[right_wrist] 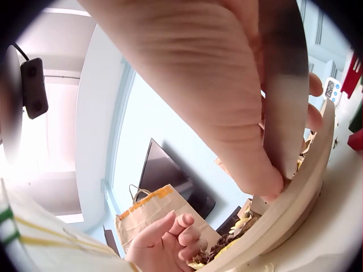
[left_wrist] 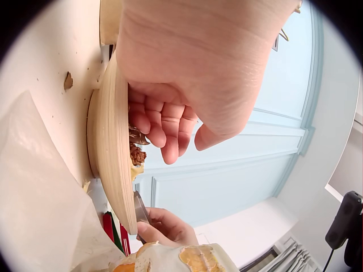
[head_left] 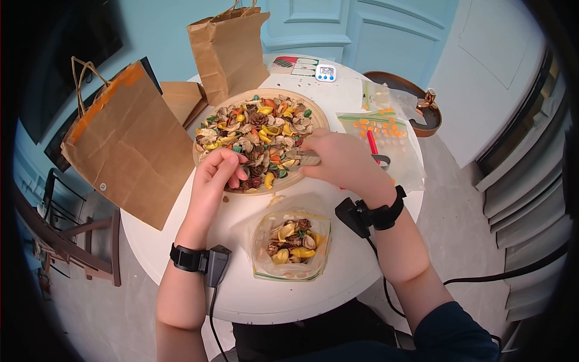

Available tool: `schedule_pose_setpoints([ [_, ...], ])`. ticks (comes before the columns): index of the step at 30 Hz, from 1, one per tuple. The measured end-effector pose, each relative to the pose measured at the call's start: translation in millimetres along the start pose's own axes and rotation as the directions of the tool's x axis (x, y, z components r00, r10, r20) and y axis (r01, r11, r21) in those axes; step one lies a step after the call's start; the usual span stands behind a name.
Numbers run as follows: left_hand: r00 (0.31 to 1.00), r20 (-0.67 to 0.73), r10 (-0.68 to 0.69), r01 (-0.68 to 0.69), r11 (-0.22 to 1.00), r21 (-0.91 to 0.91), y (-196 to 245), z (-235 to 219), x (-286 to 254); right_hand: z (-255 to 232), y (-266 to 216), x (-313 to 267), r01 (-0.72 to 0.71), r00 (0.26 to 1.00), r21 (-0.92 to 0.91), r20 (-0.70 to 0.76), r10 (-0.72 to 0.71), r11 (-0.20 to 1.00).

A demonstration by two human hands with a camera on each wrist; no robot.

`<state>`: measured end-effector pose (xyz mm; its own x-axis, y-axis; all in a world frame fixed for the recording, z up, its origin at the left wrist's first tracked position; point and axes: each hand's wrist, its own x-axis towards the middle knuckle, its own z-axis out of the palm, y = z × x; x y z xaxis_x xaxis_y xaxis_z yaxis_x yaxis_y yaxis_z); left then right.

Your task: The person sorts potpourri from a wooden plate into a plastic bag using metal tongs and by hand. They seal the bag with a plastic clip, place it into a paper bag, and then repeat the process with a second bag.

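Observation:
A round wooden tray (head_left: 322, 117) heaped with potpourri (head_left: 259, 136), dried petals, pods and small cones, sits mid-table. My right hand (head_left: 347, 163) grips metal tongs (head_left: 304, 158) over the tray's right side; their curved end sticks out behind the hand. In the right wrist view the tongs (right_wrist: 286, 85) run down along my thumb to the tray rim. Over the tray's front left edge is my left hand (head_left: 216, 172), fingers loosely bent, with nothing visible in its grasp. Its fingertips (left_wrist: 169, 154) hang close to a cone (left_wrist: 138, 154). An open clear zip bag (head_left: 289, 268) nearer me contains potpourri.
Brown paper bags (head_left: 129, 145) (head_left: 226, 57) stand left and behind the tray. A white timer (head_left: 325, 73) is at the back. Flat zip bags (head_left: 407, 163) with orange pieces and a red pen-like item (head_left: 372, 142) lie right. A brown round tray (head_left: 431, 123) stands beyond.

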<state>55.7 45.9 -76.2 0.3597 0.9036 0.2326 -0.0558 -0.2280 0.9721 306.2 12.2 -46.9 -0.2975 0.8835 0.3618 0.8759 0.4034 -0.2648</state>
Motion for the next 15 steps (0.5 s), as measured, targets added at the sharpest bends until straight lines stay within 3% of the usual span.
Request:
schedule_pose_setpoints([
  [9, 1.000, 0.001, 0.005, -0.005, 1.000, 0.016, -3.0, 0.0, 0.6, 12.1, -7.2, 4.8, 0.023, 1.000, -0.102, 0.001, -0.023, 0.995],
  [15, 0.999, 0.009, -0.036, 0.036, 0.999, -0.012, 3.9, 1.6, -1.9, 5.9, -11.3, 5.0, 0.035, 0.998, -0.072, -0.046, -0.038, 0.997],
])
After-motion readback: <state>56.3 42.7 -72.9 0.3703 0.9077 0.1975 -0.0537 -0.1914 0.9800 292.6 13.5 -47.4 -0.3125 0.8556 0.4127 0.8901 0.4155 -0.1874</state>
